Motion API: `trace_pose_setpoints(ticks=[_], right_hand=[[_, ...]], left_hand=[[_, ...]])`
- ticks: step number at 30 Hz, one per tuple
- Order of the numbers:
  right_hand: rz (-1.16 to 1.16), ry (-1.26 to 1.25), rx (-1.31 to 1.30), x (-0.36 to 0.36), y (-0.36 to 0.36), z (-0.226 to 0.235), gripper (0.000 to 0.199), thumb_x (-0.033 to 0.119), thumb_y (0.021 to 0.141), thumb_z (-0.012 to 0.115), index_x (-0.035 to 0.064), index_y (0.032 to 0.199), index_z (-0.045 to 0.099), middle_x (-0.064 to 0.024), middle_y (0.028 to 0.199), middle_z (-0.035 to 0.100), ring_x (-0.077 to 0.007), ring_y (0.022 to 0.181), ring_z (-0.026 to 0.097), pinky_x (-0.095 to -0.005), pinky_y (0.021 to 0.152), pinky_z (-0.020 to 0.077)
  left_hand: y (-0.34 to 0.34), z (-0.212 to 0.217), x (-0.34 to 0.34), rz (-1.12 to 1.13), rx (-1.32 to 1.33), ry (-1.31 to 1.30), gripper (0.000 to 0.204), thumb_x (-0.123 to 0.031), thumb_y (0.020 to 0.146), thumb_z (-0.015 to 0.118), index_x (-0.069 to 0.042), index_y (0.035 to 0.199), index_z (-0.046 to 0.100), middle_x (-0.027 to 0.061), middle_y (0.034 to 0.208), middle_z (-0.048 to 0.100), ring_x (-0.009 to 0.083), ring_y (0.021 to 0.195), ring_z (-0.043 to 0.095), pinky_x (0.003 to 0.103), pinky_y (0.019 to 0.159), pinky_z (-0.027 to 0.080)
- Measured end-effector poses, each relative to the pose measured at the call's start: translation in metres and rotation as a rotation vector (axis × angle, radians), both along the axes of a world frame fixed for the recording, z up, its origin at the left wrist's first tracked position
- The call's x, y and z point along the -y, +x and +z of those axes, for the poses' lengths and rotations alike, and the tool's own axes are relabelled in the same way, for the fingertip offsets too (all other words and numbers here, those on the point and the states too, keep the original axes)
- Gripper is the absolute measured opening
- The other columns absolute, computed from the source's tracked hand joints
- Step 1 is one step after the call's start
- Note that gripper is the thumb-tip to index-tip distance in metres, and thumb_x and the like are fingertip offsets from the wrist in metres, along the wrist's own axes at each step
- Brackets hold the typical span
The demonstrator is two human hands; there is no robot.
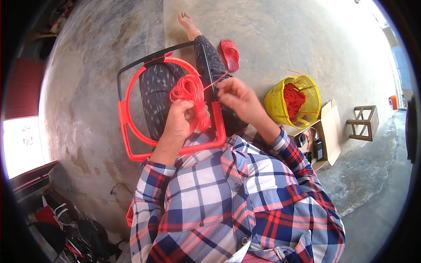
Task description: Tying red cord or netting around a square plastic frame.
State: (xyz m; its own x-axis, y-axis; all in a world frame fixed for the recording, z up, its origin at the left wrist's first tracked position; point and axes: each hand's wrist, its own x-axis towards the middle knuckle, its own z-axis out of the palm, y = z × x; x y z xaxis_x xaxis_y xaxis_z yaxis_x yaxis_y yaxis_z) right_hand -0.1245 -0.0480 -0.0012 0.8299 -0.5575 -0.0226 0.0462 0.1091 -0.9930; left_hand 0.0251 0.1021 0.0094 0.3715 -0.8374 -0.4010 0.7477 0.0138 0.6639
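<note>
A hank of red cord (189, 91) is gripped in my left hand (177, 119), its loops fanning out above my closed fingers. My right hand (239, 98) has its fingers curled in a pinch beside the hank, slightly blurred. A single red strand runs from the hank up to these fingertips, where its hold is partly hidden. Across my lap lies a squarish frame (124, 115) with a round ring inside it. Red cord wraps its lower part and most of the ring; the upper bars (151, 57) are bare black.
Right of my knee stands a yellow bucket (274, 100) holding red cord. Beside it are an opened cardboard box (332, 131) with small black devices and a small wooden stool (363, 123). A red slipper (230, 55) lies near my bare foot. Mixed items (83, 232) pile up at lower left.
</note>
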Motion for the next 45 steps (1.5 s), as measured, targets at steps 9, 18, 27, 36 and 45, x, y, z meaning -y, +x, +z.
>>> trace_pose_setpoints(ticks=[9,18,27,36,45], right_hand=[[0.638,0.457,-0.235,0.009,-0.001,0.000,0.023,0.012,0.092,0.060,0.0048,0.113,0.057,-0.0001,0.093,0.064,-0.0055,0.072,0.056,-0.0211,0.063,0.0465],[0.133,-0.388,-0.304,0.028,-0.022,-0.015,0.017,0.010,0.082,0.063,0.0044,0.098,0.065,-0.0027,0.093,0.066,-0.0117,0.077,0.058,-0.0237,0.072,0.0464],[-0.293,0.440,0.659,0.129,-0.122,0.025,0.014,0.009,0.079,0.057,0.0052,0.092,0.058,-0.0108,0.102,0.063,-0.0283,0.099,0.060,-0.0441,0.089,0.0489],[-0.782,0.399,0.464,0.161,-0.199,0.022,0.004,0.007,0.085,0.058,0.0051,0.088,0.056,-0.0008,0.071,0.047,-0.0144,0.066,0.048,-0.0290,0.067,0.0456],[0.058,0.153,-0.288,0.012,-0.018,0.019,0.015,0.004,0.085,0.060,0.0011,0.099,0.056,0.0024,0.066,0.052,-0.0073,0.053,0.049,-0.0229,0.049,0.0404]], left_hand=[[-0.013,0.005,-0.008,-0.007,0.168,-0.006,0.035,0.009,0.070,0.066,0.000,0.102,0.058,0.0052,0.093,0.059,0.0169,0.086,0.060,0.029,0.084,0.049],[-0.008,-0.010,-0.001,-0.012,0.316,-0.048,0.032,-0.002,0.083,0.060,-0.002,0.114,0.052,0.0081,0.103,0.056,0.0119,0.090,0.057,0.028,0.074,0.051],[-0.001,-0.006,0.006,-0.218,0.187,0.091,0.028,-0.011,0.090,0.057,-0.001,0.114,0.047,0.0083,0.091,0.059,0.0111,0.066,0.058,0.024,0.055,0.047],[-0.002,0.001,0.012,-0.302,0.220,0.245,0.015,-0.016,0.092,0.059,-0.005,0.089,0.050,0.0036,0.063,0.055,0.0076,0.043,0.047,0.021,0.038,0.034],[-0.006,0.001,0.016,-0.303,0.259,0.267,0.019,-0.018,0.093,0.059,-0.007,0.083,0.047,0.0033,0.058,0.053,0.0073,0.038,0.042,0.020,0.035,0.032]])
